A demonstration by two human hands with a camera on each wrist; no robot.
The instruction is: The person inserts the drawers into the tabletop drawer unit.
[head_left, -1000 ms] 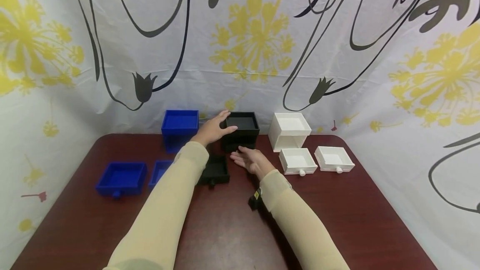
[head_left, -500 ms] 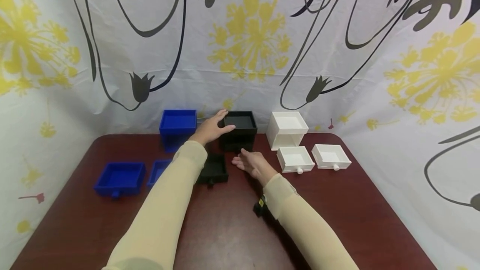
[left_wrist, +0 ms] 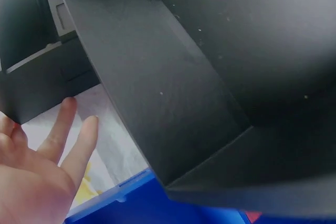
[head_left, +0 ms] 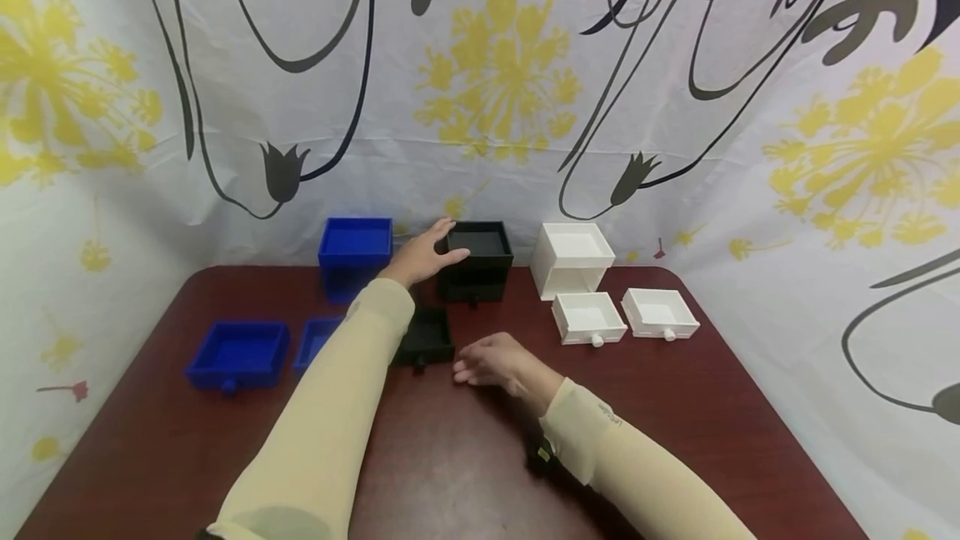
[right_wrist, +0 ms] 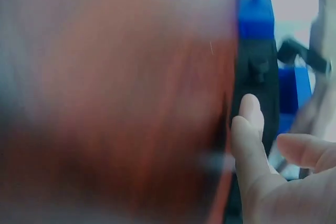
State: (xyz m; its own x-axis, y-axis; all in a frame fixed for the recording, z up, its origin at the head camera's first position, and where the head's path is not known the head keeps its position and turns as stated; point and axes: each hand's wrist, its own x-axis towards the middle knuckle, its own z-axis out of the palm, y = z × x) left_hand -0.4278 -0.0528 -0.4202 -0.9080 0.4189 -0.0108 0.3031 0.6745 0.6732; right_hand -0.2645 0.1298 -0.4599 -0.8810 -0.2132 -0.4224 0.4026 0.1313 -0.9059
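Observation:
My left hand (head_left: 423,257) reaches to the left side of the black cabinet (head_left: 480,242), fingers spread. In the head view its thumb overlaps the cabinet's top edge; in the left wrist view its fingertips (left_wrist: 68,106) are right at the cabinet wall. A knobbed black drawer front (head_left: 474,293) sits in the cabinet's lower slot, below a dark upper opening. My right hand (head_left: 501,365) hangs over the table, fingers loosely bent and holding nothing, close to the right of a loose black drawer (head_left: 426,338). My left forearm hides part of that drawer.
Left stands a blue cabinet (head_left: 356,237), with two blue drawers (head_left: 238,352) in front, one partly behind my sleeve. At right are a white cabinet (head_left: 573,248) and two white drawers (head_left: 589,319). A patterned cloth (head_left: 495,107) hangs behind the dark red table (head_left: 442,457).
My right hand has drawn back from the front of the black cabinet toward me, to beside the loose black drawer, uncovering the lower drawer front. My left hand has stayed at the cabinet.

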